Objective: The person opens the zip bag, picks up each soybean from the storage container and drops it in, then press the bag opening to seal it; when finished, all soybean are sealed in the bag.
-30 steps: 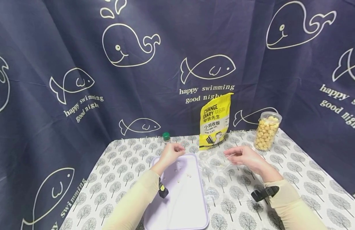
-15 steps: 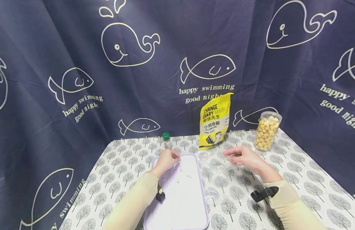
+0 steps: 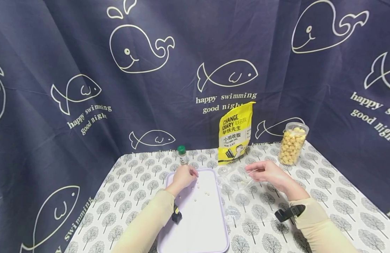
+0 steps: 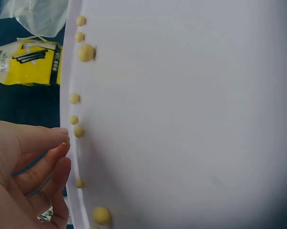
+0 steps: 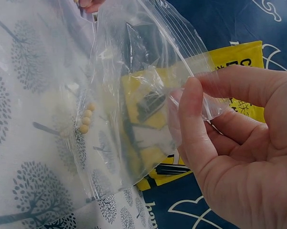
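My left hand point(image 3: 184, 177) is over the far left corner of the lilac tray point(image 3: 198, 228). In the left wrist view its thumb and forefinger meet at the tray's edge, with a sliver of a small round soybean point(image 4: 66, 140) showing between the tips. Several other soybeans point(image 4: 78, 131) lie scattered on the tray. My right hand point(image 3: 272, 175) pinches the rim of a clear zip bag point(image 5: 148, 52), whose mouth stands partly apart. A few soybeans point(image 5: 87, 118) rest in a row inside the bag.
A yellow snack bag point(image 3: 234, 135) stands at the back. Right of it is a clear jar of yellow puffed balls point(image 3: 292, 146). Behind my left hand stands a small bottle with a green cap point(image 3: 182, 154). A navy curtain point(image 3: 169, 91) hangs behind the tree-print tablecloth point(image 3: 125, 189).
My left hand has moved slightly left and lower, down to the tray's far part, and uncovered more of the green-capped bottle. My right hand keeps its hold on the zip bag.
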A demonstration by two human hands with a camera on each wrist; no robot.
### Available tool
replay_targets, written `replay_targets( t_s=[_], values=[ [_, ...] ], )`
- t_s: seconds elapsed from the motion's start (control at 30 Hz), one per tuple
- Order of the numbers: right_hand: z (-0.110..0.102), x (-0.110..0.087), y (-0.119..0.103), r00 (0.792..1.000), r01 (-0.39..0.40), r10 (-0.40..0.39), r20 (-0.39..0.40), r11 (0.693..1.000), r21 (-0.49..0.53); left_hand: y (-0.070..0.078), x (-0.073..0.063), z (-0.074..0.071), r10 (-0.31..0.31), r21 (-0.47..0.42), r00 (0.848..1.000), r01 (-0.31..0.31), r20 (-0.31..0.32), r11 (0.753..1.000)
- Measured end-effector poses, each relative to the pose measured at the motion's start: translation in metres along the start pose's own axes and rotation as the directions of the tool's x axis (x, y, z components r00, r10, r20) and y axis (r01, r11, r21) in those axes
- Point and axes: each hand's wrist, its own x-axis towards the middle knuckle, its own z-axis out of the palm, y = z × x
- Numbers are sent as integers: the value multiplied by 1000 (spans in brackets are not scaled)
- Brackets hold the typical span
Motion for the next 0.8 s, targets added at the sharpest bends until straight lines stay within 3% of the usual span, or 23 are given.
replay_targets(
  t_s=[0.13, 0.3, 0.67, 0.8],
  values=[
    [0, 0, 1, 1000, 3, -3, 3, 1000, 5, 11, -1, -2, 49, -60, 998, -51, -31, 997],
    [-1, 1, 2, 1000, 5, -5, 2, 1000, 19, 36, -2, -6, 129, -162, 991, -135, -48, 978],
    [-2, 2, 3, 1000, 12, -12, 9, 1000, 16, 94, -7, -6, 174, -282, 984, -178, -41, 943],
    [-2, 2, 4, 1000, 12, -12, 8, 1000, 7, 107, -8, -1, 184, -306, 983, -183, -26, 934]
  ],
)
